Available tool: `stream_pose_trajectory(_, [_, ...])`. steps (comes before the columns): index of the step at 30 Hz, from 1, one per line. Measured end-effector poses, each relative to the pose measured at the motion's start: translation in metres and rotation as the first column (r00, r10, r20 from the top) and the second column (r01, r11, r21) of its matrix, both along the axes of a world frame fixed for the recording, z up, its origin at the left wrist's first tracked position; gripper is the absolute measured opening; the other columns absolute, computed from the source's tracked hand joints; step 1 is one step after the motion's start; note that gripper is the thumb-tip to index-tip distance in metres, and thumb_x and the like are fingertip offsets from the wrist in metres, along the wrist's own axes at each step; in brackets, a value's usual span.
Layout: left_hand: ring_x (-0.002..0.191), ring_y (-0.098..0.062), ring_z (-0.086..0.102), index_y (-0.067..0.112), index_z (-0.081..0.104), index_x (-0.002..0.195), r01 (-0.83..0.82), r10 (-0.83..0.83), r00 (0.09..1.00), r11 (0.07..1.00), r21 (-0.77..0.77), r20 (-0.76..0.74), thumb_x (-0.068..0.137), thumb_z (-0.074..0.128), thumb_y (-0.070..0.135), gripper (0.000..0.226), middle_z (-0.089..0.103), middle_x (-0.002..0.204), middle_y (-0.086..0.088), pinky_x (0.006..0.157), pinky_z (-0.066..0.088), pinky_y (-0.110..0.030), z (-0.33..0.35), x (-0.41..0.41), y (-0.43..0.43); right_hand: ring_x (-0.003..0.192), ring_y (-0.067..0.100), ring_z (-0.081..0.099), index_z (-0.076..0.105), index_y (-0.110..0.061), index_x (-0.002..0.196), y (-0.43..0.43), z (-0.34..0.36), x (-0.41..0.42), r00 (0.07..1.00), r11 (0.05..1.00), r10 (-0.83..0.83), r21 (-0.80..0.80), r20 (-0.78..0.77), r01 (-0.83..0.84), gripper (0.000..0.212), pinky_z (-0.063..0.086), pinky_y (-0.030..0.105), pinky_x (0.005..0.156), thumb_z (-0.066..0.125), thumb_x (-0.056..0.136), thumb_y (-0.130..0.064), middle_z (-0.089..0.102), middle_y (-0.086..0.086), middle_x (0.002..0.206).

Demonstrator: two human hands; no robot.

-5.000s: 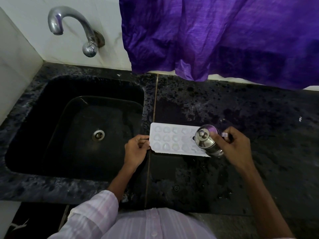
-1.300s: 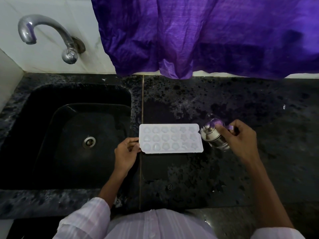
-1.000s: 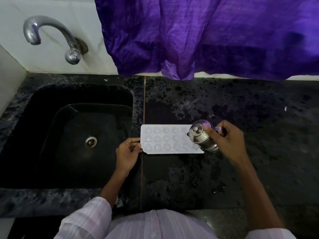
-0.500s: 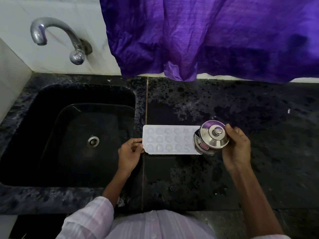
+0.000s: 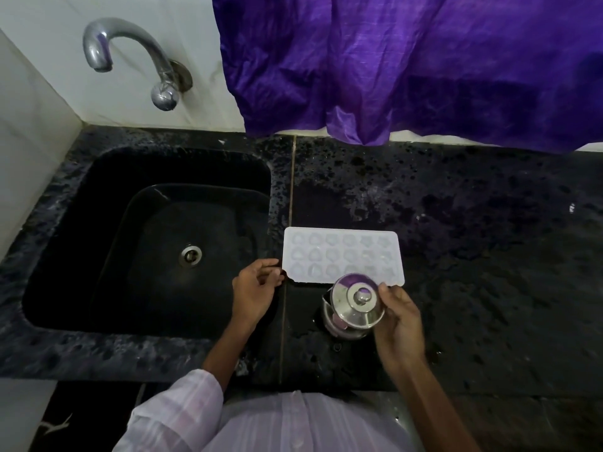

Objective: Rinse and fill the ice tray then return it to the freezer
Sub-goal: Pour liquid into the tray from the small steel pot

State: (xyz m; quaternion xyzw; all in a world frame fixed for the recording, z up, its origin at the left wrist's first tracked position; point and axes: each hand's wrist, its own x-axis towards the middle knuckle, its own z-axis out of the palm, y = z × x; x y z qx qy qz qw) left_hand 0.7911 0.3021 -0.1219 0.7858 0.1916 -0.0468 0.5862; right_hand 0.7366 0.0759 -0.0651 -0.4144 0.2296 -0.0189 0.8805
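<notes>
A white ice tray (image 5: 342, 256) with several small moulded cells lies flat on the black granite counter (image 5: 489, 256), just right of the sink. My left hand (image 5: 256, 288) is at the tray's near-left corner, with fingertips pinched on its edge. In my right hand (image 5: 401, 324) is a small steel jug with a knobbed lid (image 5: 355, 305). The jug is upright and sits just in front of the tray's near-right edge, covering a little of it. I cannot make out whether the cells hold water.
A black sink (image 5: 146, 243) with a steel drain (image 5: 191, 254) lies to the left, under a curved steel tap (image 5: 130, 50) on the white wall. A purple cloth (image 5: 408, 66) hangs over the counter's back edge. The counter is wet and speckled.
The steel jug was tilted over the tray's right end. It now stands upright and has come back toward me, off the tray. My left hand has stayed at the tray's corner.
</notes>
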Motion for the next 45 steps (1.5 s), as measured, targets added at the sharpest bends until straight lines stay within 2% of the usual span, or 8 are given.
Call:
stream_pose_trajectory(6, [0.081,-0.013,0.076,0.013,0.070,0.108,0.011,-0.011,1.000,1.000,-0.019,-0.002,0.095,0.063,0.004,0.017,0.077,0.089,-0.003,0.088,0.060,-0.034,0.003,-0.009,0.011,0.068,0.019,0.047,0.043,-0.015,0.060,0.029,-0.027,-0.012,0.996,0.996,0.078,-0.036,-0.032,-0.079,0.053,0.045,0.031,0.071,0.093,0.056,-0.033,0.043,0.009,0.067])
stream_pose_trajectory(15, [0.082,-0.014,0.076,0.010,0.070,0.109,0.040,-0.041,0.999,0.999,-0.032,-0.005,0.096,0.063,0.003,0.017,0.077,0.090,-0.005,0.087,0.061,-0.037,0.002,-0.018,0.036,0.061,0.013,0.038,0.040,-0.020,0.054,0.055,-0.041,-0.018,0.999,0.999,0.034,-0.031,0.012,-0.033,0.058,0.040,0.027,0.067,0.095,0.050,-0.035,0.036,0.000,0.058])
stream_pose_trajectory(23, [0.084,-0.014,0.076,0.010,0.070,0.109,0.068,-0.068,0.998,0.996,-0.062,-0.004,0.095,0.063,0.005,0.016,0.077,0.091,-0.004,0.085,0.061,-0.034,-0.001,-0.019,0.052,0.061,0.013,0.038,0.040,-0.016,0.057,0.061,-0.045,-0.022,0.999,0.993,-0.012,-0.115,0.040,0.017,0.058,0.041,0.024,0.062,0.093,0.055,-0.039,0.037,0.001,0.059])
stream_pose_trajectory(29, [0.083,-0.014,0.076,0.003,0.070,0.111,0.106,-0.106,0.994,0.992,-0.070,0.006,0.096,0.062,0.003,0.017,0.077,0.091,-0.005,0.082,0.061,-0.029,-0.007,-0.014,0.049,0.074,0.014,0.050,0.057,-0.014,0.073,0.052,-0.046,-0.027,0.998,0.961,0.032,-0.277,0.062,-0.014,0.044,0.045,0.023,0.072,0.086,0.065,-0.046,0.055,0.006,0.079])
stream_pose_trajectory(33, [0.082,-0.012,0.075,0.010,0.070,0.108,0.132,-0.131,0.991,0.989,-0.071,0.009,0.096,0.062,0.004,0.016,0.076,0.091,-0.003,0.083,0.060,-0.028,-0.007,-0.006,0.043,0.084,0.016,0.055,0.059,-0.007,0.084,0.038,-0.043,-0.026,0.997,0.946,-0.055,-0.315,0.060,0.071,0.035,0.044,0.027,0.079,0.076,0.077,-0.037,0.060,0.008,0.087])
stream_pose_trajectory(36, [0.083,-0.011,0.075,0.016,0.069,0.108,0.131,-0.129,0.991,0.989,-0.073,0.028,0.098,0.060,0.007,0.017,0.076,0.093,-0.002,0.084,0.059,-0.030,-0.007,0.002,0.037,0.079,0.012,0.057,0.062,-0.014,0.084,0.020,-0.036,-0.021,0.986,0.846,-0.164,-0.511,0.025,0.154,0.021,0.046,0.027,0.078,0.067,0.089,-0.033,0.063,0.001,0.080])
stream_pose_trajectory(41, [0.080,-0.008,0.073,0.010,0.068,0.117,0.106,-0.105,0.993,0.994,-0.008,0.055,0.099,0.058,0.010,0.020,0.073,0.091,0.003,0.077,0.060,-0.027,-0.004,0.017,0.023,0.084,0.012,0.062,0.063,-0.023,0.096,-0.020,-0.025,0.010,0.954,0.567,-0.300,-0.806,-0.009,0.171,0.003,0.050,0.029,0.078,0.060,0.097,-0.023,0.067,-0.004,0.092])
stream_pose_trajectory(45, [0.083,-0.015,0.073,0.006,0.063,0.126,0.097,-0.098,0.995,0.995,0.029,0.026,0.100,0.057,0.012,0.028,0.073,0.095,-0.004,0.078,0.061,-0.034,-0.002,0.031,0.014,0.098,0.017,0.061,0.059,-0.012,0.122,-0.048,-0.028,0.042,0.973,0.339,-0.215,-0.941,-0.084,-0.007,0.027,0.044,0.022,0.082,0.057,0.098,-0.025,0.064,-0.001,0.103])
